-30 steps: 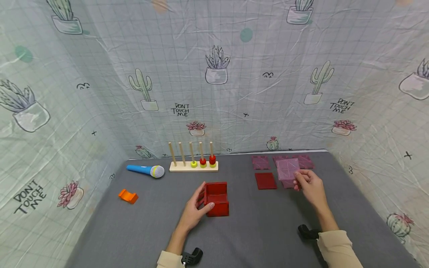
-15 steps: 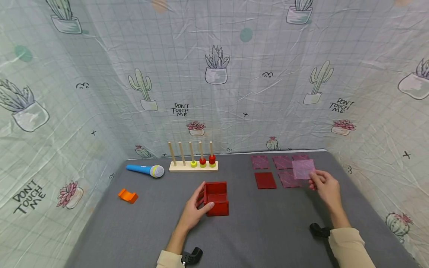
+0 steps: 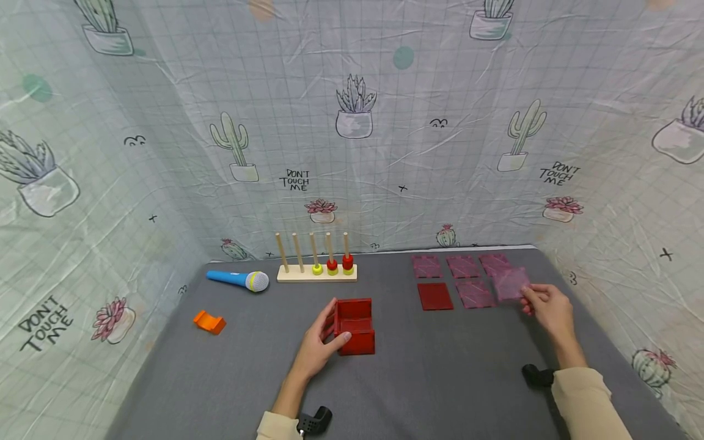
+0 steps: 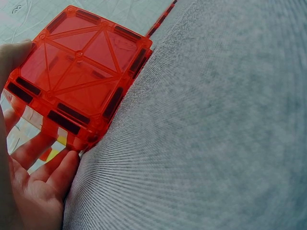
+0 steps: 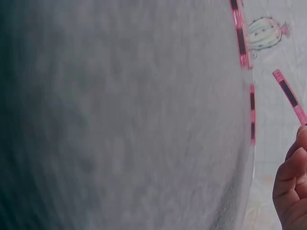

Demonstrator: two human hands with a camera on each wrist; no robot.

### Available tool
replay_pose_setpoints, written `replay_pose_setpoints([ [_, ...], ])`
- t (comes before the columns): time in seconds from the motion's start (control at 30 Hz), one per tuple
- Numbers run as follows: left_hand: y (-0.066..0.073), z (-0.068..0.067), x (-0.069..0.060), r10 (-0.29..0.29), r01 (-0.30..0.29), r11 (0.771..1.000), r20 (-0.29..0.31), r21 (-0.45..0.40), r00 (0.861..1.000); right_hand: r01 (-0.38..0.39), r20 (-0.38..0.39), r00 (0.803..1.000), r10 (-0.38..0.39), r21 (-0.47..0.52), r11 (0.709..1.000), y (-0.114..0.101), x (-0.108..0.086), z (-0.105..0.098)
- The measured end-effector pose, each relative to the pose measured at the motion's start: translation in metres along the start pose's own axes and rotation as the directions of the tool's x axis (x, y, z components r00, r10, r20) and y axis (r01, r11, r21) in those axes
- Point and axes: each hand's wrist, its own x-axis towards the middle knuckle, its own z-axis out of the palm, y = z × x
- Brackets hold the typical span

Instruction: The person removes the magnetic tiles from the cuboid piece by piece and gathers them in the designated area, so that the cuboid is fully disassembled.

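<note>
My left hand (image 3: 316, 351) holds a red open box built of magnetic tiles (image 3: 357, 343) at the middle of the table, thumb at its near side and fingers at its left. The left wrist view shows one clear red wall (image 4: 79, 55) of that box, with the fingers seen partly through it. At the right, my right hand (image 3: 552, 311) pinches the corner of a clear pink magnetic tile (image 3: 509, 284) between thumb and fingers. It is tilted above the table. Several pink tiles (image 3: 475, 294) and one red tile (image 3: 435, 296) lie flat nearby.
A wooden peg stacker (image 3: 317, 274) with yellow and red beads stands at the back. Left of it lies a blue toy microphone (image 3: 236, 279), and nearer, an orange curved block (image 3: 209, 322). A patterned cloth (image 3: 401, 153) hangs behind the grey table (image 3: 418, 379).
My right hand has moved to the right with the pink tile, from over the flat tiles to beside them, and lowered it slightly. My left hand and the red box stay still.
</note>
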Motion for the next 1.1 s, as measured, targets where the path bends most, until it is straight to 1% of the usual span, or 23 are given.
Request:
replay_pose_setpoints([
  [0.2,-0.002,0.0,0.001,-0.005,0.005,1.0,-0.001,-0.005,1.0,-0.014,0.024,1.0,0.016,-0.096,0.995,0.004,0.003,-0.006],
  [0.43,-0.042,0.005,0.01,0.03,-0.03,1.0,-0.044,-0.005,0.999,-0.069,0.055,0.995,0.08,-0.179,0.981,0.006,0.007,-0.004],
  [0.53,-0.043,0.005,0.011,0.027,-0.028,1.0,-0.043,-0.011,0.999,-0.096,0.069,0.991,0.111,-0.195,0.976,0.007,0.009,-0.003],
  [0.63,-0.043,0.005,0.01,0.026,-0.027,1.0,-0.044,-0.005,0.999,-0.12,0.085,0.987,0.137,-0.187,0.975,0.01,0.011,-0.003],
  [0.73,-0.042,0.004,0.01,0.021,-0.021,1.0,-0.041,0.001,0.999,-0.13,0.099,0.983,0.151,-0.194,0.972,0.011,0.013,-0.004],
  [0.97,-0.04,0.004,0.01,0.022,-0.021,1.0,-0.04,0.006,0.999,-0.118,0.134,0.978,0.161,-0.28,0.953,0.008,0.013,-0.008],
  [1.1,-0.04,0.005,0.01,0.015,-0.014,1.0,-0.042,0.009,0.999,-0.093,0.147,0.978,0.149,-0.331,0.939,0.007,0.015,-0.008],
])
